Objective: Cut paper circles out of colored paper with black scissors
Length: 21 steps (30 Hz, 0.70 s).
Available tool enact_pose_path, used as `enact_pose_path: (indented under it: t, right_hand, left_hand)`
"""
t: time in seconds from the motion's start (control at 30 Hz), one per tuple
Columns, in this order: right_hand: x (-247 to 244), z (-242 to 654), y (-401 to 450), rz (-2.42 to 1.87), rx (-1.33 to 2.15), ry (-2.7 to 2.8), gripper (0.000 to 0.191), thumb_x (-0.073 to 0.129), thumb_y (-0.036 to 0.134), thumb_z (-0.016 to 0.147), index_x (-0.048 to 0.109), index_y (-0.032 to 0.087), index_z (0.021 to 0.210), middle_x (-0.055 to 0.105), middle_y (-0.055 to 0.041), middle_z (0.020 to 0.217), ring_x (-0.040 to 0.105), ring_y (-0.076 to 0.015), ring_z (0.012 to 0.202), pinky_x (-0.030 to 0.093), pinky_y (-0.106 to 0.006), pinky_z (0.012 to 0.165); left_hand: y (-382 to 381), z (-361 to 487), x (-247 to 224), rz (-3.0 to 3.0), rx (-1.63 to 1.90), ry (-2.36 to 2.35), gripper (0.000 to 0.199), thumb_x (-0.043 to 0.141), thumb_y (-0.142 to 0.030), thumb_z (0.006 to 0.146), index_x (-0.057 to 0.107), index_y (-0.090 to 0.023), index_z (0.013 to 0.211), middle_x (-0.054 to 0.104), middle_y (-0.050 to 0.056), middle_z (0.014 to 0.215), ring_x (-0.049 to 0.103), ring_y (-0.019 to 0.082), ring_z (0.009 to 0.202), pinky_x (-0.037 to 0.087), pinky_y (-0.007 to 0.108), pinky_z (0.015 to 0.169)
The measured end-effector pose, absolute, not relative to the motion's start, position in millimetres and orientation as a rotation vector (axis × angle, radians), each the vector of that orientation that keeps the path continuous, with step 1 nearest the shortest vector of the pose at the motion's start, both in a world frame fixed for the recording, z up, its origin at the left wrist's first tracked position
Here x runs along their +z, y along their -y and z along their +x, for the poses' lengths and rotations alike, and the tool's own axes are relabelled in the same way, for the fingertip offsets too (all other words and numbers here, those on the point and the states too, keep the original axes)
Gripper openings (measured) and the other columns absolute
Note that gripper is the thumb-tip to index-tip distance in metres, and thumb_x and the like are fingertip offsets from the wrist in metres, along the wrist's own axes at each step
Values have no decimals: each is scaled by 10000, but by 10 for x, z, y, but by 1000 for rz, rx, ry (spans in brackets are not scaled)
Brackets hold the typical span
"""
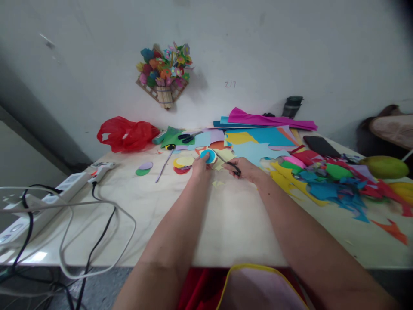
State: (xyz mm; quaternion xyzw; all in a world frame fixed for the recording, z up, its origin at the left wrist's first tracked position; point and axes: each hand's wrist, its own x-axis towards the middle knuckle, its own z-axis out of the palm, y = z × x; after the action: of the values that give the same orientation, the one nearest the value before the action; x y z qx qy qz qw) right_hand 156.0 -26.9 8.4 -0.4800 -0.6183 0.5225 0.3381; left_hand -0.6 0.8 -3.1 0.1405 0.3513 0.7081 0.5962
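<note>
My left hand [202, 163] pinches a blue paper circle [208, 156] lying against a pale piece of paper. In my right hand [243, 168] is a pair of scissors [232, 167] with black handles, its blades pointing left to the edge of that paper. Whether the blades are parted is too small to tell. Left of my left hand lie cut circles: pale yellow ones [185, 161] over a red one [181, 171]. Farther left a lilac circle [146, 165] overlaps a green circle [142, 172]. Pale yellow scraps [218, 184] lie below the scissors.
Colourful paper scraps [335, 189] heap at the right beside a dark phone [321, 146] and green fruit [383, 166]. Paper sheets [258, 150] and a second pair of scissors [187, 137] lie behind my hands. A red plastic bag [125, 134], power strip [69, 185] and cables [112, 206] occupy the left.
</note>
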Motion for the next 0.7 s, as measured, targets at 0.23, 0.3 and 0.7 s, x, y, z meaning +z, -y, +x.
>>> enact_pose_path:
  t: [0.23, 0.3, 0.7]
  right_hand:
    - [81, 1558, 258, -1279, 1346, 1604, 341, 786, 434, 690, 610, 142, 697, 510, 27, 485, 384, -52, 379, 249, -203, 378]
    - [73, 1558, 252, -1273, 1336, 1611, 346, 789, 435, 683, 608, 142, 688, 504, 30, 483, 381, -51, 377, 247, -205, 379]
    - [104, 1549, 282, -1246, 1298, 1642, 346, 771, 427, 692, 576, 145, 645, 471, 40, 476, 359, -49, 384, 230, -226, 401]
  left_hand:
    - [-9, 4, -38, 326, 1623, -794, 115, 713, -48, 739, 650, -115, 808, 667, 40, 737, 677, 162, 684, 583, 309, 722]
    - [-6, 7, -30, 335, 1618, -801, 103, 702, -43, 744, 650, -112, 800, 666, 41, 729, 670, 156, 678, 581, 302, 717]
    - [-21, -11, -39, 348, 1620, -815, 84, 645, -30, 780, 637, -113, 783, 671, 52, 776, 667, 160, 686, 588, 319, 712]
